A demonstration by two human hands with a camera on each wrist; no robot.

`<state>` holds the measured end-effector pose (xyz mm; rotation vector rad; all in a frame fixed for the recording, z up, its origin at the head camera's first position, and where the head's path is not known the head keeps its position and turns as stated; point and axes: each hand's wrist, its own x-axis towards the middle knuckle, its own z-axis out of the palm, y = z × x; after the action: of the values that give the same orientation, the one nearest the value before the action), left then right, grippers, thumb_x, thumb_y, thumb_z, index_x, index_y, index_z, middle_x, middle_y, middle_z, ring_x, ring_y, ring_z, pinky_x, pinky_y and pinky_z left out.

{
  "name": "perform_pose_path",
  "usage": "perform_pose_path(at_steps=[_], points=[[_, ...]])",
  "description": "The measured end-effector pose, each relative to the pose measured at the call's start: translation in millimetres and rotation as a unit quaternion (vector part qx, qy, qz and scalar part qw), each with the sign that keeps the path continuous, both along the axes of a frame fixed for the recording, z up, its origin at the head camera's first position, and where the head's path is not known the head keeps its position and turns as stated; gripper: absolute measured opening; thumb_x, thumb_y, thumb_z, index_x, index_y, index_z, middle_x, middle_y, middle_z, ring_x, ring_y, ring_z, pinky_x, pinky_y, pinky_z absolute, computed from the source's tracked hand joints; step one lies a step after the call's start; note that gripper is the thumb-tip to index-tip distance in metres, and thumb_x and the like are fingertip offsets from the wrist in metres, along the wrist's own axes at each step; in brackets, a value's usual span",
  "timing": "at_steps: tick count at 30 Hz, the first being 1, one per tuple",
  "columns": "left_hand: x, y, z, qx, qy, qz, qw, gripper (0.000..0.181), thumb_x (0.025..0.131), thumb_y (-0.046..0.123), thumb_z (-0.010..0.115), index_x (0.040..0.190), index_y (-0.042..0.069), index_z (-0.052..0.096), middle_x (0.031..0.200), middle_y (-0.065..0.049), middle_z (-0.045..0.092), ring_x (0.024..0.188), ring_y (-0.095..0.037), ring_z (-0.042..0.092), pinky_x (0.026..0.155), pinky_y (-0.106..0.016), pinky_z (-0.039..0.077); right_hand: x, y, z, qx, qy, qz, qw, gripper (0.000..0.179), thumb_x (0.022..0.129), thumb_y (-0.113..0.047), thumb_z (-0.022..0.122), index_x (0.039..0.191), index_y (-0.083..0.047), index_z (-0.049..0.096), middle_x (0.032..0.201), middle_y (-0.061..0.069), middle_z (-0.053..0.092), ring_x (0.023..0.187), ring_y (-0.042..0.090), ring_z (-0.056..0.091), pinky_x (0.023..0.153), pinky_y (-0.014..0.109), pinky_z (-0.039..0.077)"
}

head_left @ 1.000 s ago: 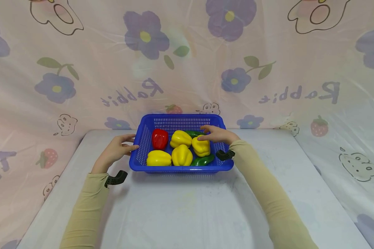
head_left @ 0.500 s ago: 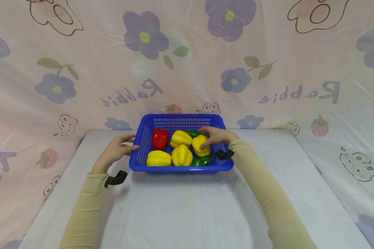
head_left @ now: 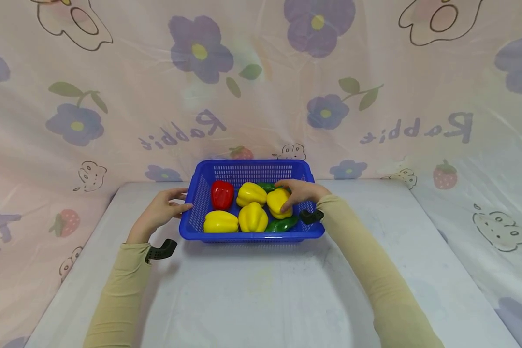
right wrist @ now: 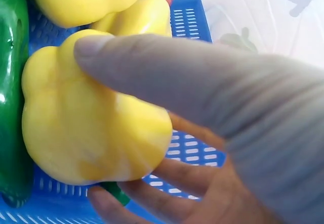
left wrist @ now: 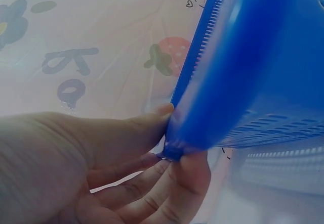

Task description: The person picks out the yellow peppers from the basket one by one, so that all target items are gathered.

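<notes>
A blue plastic basket (head_left: 252, 236) stands on the table, holding several yellow bell peppers, a red bell pepper (head_left: 222, 195) and green peppers. My left hand (head_left: 162, 212) pinches the basket's left rim between thumb and fingers; the left wrist view shows the rim (left wrist: 202, 102) in that grasp. At the basket's right side, my right hand (head_left: 302, 190) holds the rightmost yellow bell pepper (head_left: 276, 200). In the right wrist view the thumb lies across this pepper (right wrist: 71, 128), with the other fingers bent along its opposite side. The palm side is partly hidden.
One green pepper (head_left: 282, 224) lies in front of the held pepper and another green pepper (head_left: 266, 186) behind it, partly covered. Other yellow peppers (head_left: 253, 218) sit close on the left. A printed cloth (head_left: 261, 87) hangs behind the white table (head_left: 252, 299).
My right hand has lowered onto the rightmost yellow bell pepper, its thumb moving down across the pepper's side. My left hand stays on the rim, and the basket looks still.
</notes>
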<state>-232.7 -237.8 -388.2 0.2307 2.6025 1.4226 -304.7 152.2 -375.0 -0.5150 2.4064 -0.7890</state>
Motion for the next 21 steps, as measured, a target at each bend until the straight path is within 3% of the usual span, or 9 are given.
perform_pose_path(at_steps=[8, 21], points=[[1.7, -1.8, -0.8, 0.0, 0.002, -0.001, 1.0, 0.058, 0.093, 0.013, 0.064, 0.141, -0.006, 0.038, 0.127, -0.03, 0.049, 0.092, -0.032, 0.065, 0.075, -0.037, 0.057, 1.0, -1.8, -3.2, 0.005, -0.005, 0.001, 1.0, 0.081, 0.076, -0.018, 0.082, 0.145, -0.011, 0.039, 0.148, 0.014, 0.034, 0.132, 0.034, 0.031, 0.111, 0.052, 0.024], [0.3, -1.6, 0.4, 0.005, -0.001, -0.001, 1.0, 0.059, 0.093, 0.012, 0.064, 0.142, -0.005, 0.037, 0.128, -0.03, 0.048, 0.09, -0.031, 0.065, 0.074, -0.037, 0.057, 3.0, 0.8, -1.8, 0.002, -0.011, 0.014, 0.9998, 0.081, 0.078, -0.013, 0.08, 0.146, -0.013, 0.038, 0.147, 0.014, 0.035, 0.128, 0.033, 0.035, 0.11, 0.051, 0.027]])
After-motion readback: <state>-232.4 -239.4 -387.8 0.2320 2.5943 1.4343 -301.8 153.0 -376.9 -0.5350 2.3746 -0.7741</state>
